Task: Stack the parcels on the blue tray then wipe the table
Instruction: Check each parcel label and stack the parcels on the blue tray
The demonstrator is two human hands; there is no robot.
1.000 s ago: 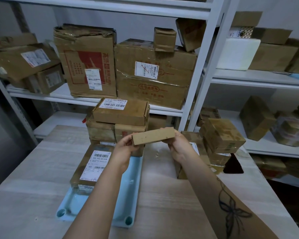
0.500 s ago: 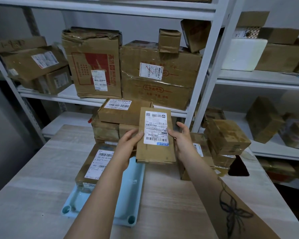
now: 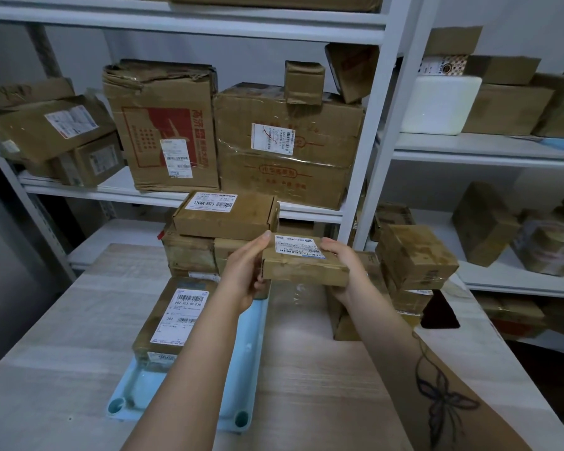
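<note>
A flat brown parcel (image 3: 302,266) with a white label on top hangs level above the table, just right of the blue tray (image 3: 246,359). My left hand (image 3: 246,271) grips its left end and my right hand (image 3: 345,270) grips its right end. On the tray lies a labelled flat parcel (image 3: 173,317) at the near left. Behind it stands a stack of parcels, topped by a box (image 3: 223,214) marked 12V4A. More parcels (image 3: 414,258) are piled on the table to the right, partly hidden by my right hand.
The pale wooden table (image 3: 323,379) has a dark cut-out hole (image 3: 440,315) near its right edge. White metal shelving (image 3: 372,131) full of cardboard boxes stands right behind the table. A white foam box (image 3: 440,105) sits on the right shelf.
The parcel stood on edge, then showed its label face to me; now it lies flat and level, label up. Both hands kept hold of it.
</note>
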